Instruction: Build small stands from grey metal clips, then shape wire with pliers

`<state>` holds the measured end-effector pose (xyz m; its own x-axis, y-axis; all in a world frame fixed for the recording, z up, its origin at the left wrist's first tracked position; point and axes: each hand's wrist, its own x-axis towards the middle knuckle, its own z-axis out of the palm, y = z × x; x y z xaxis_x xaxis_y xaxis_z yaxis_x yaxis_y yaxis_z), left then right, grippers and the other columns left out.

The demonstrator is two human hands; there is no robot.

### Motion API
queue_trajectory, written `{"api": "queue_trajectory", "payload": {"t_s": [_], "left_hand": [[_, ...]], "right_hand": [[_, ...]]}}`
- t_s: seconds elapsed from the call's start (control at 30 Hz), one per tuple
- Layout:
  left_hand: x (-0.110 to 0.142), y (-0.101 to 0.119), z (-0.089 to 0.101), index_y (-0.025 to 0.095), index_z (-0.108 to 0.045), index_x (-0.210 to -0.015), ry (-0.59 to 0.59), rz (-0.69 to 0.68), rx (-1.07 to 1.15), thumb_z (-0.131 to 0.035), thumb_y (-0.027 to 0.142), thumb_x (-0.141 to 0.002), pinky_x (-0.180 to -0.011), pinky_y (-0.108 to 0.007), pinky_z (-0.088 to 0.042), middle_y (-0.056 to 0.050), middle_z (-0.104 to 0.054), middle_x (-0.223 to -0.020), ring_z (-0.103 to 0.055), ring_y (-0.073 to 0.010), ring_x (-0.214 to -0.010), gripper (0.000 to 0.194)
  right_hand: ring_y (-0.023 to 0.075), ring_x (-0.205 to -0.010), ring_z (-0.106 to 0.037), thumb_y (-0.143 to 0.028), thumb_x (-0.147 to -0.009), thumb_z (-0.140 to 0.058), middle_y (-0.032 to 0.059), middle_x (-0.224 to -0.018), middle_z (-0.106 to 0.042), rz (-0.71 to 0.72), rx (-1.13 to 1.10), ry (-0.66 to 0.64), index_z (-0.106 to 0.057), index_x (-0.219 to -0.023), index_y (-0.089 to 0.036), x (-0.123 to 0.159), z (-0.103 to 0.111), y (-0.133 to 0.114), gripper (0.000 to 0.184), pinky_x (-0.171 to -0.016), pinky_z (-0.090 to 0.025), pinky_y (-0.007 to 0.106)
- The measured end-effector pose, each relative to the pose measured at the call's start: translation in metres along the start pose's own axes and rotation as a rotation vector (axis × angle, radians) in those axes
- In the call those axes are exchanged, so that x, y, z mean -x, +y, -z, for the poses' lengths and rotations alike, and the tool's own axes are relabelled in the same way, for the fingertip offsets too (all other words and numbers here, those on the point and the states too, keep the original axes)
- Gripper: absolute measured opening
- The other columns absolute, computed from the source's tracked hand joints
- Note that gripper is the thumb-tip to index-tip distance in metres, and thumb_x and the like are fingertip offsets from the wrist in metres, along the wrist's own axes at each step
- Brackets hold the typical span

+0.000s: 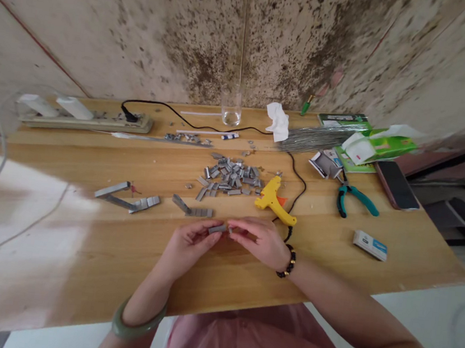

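Observation:
Near the table's front edge, my left hand [184, 245] pinches a short grey staple strip [217, 228] between thumb and fingers. Close to its right end, my right hand [264, 241] has a small grey staple piece [229, 230] in its fingertips; whether the two touch I cannot tell. Beyond my hands lies a loose heap of staple strips [232, 174]. To the left are two angled shapes made of staple strips, a larger one [121, 201] and a smaller one [198, 211]. A yellow glue gun [271, 194] lies just past my right hand.
Pliers [356, 199], a small white-and-blue box [370, 245], an opened box [326, 164] and a phone [397, 186] lie to the right. Behind are thin wires [311, 138], a tissue pack [382, 144], a glass [231, 114] and a power strip [90, 121]. A black cord [300, 176] runs past the glue gun.

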<state>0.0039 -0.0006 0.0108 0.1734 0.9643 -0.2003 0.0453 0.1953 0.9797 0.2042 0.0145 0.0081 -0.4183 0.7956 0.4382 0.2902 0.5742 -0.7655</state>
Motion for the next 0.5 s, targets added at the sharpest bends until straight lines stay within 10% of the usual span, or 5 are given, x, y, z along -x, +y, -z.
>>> {"api": "queue_trajectory", "payload": {"t_s": [0.5], "left_hand": [[0.0005,0.0027,-0.0028,0.015,-0.065,-0.095,-0.080,-0.060,-0.073,-0.067,0.032,-0.078,-0.076,-0.029,-0.056,-0.008,-0.074,-0.091,-0.069,-0.0184,-0.083,0.025]], "right_hand": [[0.0152,-0.084,-0.072,-0.029,-0.094,-0.053,0.0027,-0.098,-0.075,0.052,0.231,-0.023,-0.053,-0.129,-0.023,0.0048,-0.0009,0.0007,0.035,-0.078,-0.056,0.027]]}}
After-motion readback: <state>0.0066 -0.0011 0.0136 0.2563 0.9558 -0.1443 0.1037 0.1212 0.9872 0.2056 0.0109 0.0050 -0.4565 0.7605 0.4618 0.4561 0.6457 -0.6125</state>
